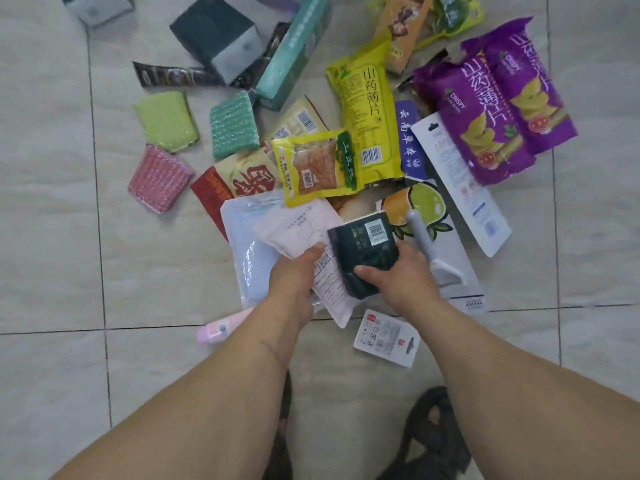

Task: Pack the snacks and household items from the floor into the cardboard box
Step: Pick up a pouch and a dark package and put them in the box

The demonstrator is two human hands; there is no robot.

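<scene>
Gripping the dark packet (363,251), right hand (401,275); left hand (294,275) pinching the pale pouch (304,237) just beside.

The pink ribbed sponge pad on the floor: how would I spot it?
Start at the heap of snack bags on the tiled floor and look to its left edge. Three pads lie there: a light green pad, a teal pad and, nearest the person, the pink ribbed sponge pad, the only pink one.
</scene>
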